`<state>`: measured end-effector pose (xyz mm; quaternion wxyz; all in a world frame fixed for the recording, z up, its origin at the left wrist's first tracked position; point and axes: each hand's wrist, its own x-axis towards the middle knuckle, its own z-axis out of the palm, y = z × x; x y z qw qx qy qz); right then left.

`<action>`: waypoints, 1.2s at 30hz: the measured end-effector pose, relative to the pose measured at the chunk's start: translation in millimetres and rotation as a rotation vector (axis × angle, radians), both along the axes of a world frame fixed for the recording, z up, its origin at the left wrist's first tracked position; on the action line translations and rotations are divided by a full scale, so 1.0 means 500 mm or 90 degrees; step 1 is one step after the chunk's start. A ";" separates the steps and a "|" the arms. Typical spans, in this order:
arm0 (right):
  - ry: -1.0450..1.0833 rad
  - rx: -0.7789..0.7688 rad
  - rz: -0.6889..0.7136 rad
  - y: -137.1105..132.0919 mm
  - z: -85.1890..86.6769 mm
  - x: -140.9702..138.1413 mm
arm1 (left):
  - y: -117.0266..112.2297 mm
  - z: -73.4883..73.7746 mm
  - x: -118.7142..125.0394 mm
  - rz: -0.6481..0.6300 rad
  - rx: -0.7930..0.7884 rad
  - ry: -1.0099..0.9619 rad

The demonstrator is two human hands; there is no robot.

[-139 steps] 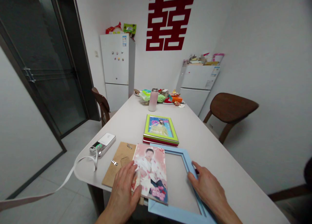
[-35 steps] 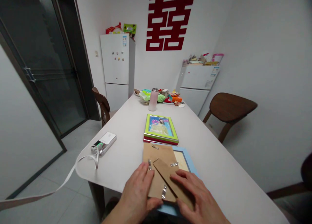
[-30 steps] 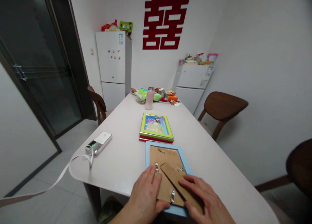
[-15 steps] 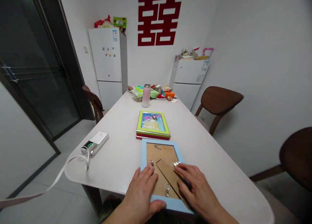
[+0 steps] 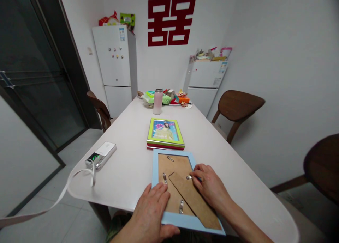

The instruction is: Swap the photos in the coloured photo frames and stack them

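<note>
A light blue picture frame [image 5: 155, 159] lies face down at the near table edge, its brown backing board [image 5: 173, 167] set inside with small metal clips. My left hand [image 5: 152, 209] rests flat on the frame's lower left, fingers spread. My right hand [image 5: 209, 186] lies on the right side, fingertips pinched at the metal clip [image 5: 189, 177] on the right edge. A brown stand flap [image 5: 194, 202] runs diagonally across the board.
A green-framed picture [image 5: 164, 132] sits stacked on a red frame just beyond. A power bank [image 5: 103, 154] with a white strap lies at left. A pink bottle [image 5: 158, 101] and snacks stand at the far end. Wooden chairs [image 5: 237, 107] flank the white table [image 5: 233, 179].
The photo and backing board went into the blue frame. Since half a second ago my right hand has slid up to the right-edge clip and its fingers have closed on it.
</note>
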<state>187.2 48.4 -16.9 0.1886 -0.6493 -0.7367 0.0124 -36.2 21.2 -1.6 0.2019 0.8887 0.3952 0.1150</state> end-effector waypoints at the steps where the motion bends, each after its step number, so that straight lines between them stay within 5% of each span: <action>1: 0.008 0.001 0.011 -0.002 0.000 0.002 | 0.000 -0.001 0.000 0.001 0.001 0.000; 10: 0.050 0.038 0.051 -0.027 0.004 -0.005 | -0.001 -0.019 -0.006 -0.004 0.024 -0.013; 19: 0.057 -0.042 0.291 -0.097 0.032 -0.066 | 0.000 -0.017 -0.002 -0.021 0.048 0.006; 31: -0.002 0.034 0.349 -0.111 0.036 -0.057 | 0.000 -0.031 -0.007 -0.001 0.061 -0.052; 36: 0.039 -0.035 0.292 -0.091 0.031 -0.071 | 0.001 -0.029 -0.008 -0.009 0.049 -0.044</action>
